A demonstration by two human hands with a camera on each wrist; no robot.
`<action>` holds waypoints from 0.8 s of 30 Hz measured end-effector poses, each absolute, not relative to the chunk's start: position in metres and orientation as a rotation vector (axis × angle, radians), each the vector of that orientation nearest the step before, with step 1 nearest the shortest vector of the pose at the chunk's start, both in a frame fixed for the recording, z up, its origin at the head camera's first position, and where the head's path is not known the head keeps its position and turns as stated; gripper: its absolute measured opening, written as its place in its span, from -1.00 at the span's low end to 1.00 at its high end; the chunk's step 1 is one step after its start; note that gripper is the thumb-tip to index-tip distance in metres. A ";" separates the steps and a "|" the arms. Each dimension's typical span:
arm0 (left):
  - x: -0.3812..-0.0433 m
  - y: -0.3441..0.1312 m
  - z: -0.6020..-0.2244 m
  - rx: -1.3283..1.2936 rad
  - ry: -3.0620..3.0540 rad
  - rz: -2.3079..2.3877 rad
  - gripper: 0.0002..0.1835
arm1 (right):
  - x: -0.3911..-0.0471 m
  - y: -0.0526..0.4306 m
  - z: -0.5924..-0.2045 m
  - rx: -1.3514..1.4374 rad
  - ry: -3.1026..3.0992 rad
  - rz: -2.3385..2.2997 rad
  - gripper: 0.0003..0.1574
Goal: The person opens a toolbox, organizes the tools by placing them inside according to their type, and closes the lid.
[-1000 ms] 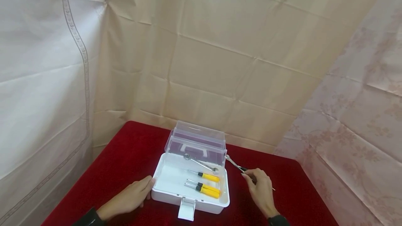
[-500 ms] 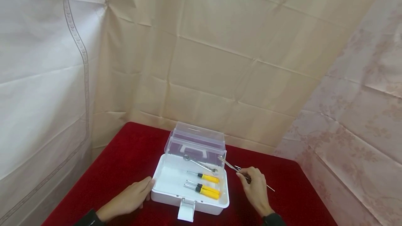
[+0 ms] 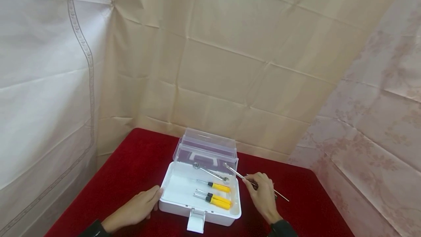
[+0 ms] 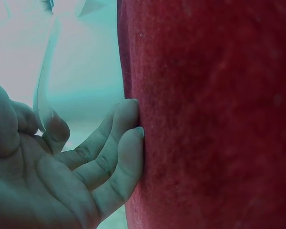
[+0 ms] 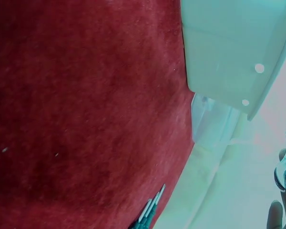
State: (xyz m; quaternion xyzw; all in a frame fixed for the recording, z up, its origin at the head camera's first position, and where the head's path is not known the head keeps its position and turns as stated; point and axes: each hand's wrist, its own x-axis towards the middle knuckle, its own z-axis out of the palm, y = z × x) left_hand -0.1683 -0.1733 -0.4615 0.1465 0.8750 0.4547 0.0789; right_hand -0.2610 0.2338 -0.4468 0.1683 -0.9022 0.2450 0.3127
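A white toolbox [image 3: 167, 203] stands on the red cloth, its clear lid [image 3: 210, 142] raised at the back. My left hand [image 3: 144, 202] holds its left wall near the front corner; in the left wrist view, the fingers [image 4: 126, 162] are bent against the outer wall. Over the box's right side, my right hand [image 3: 262, 193] pinches a silver wrench [image 3: 236, 172], its far end reaching above the box. One wrench [image 3: 212, 173] lies inside at the back. Several yellow-handled screwdrivers [image 3: 219, 187] lie in front of it. The right wrist view shows the held wrench [image 5: 281, 175] only partly.
Thin metal shafts [image 3: 282, 195] lie on the cloth right of my right hand, partly hidden by it. Tool tips [image 5: 152, 205] show on the cloth in the right wrist view. The latch [image 3: 196, 222] hangs down in front. Curtains [image 3: 223, 65] surround the table.
My right hand has moved left with the wrench, from beside the toolbox until the wrench's end is over it. More of the shafts behind the hand now shows. The left hand stays put.
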 end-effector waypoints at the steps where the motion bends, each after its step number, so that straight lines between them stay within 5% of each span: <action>1: -0.168 -0.173 -0.462 0.435 2.613 1.366 -0.66 | -0.262 0.232 -0.446 0.451 -2.376 0.643 -0.82; 24: -0.167 -0.174 -0.460 0.492 2.633 1.365 -0.63 | -0.276 0.215 -0.441 0.590 -2.334 0.573 -0.81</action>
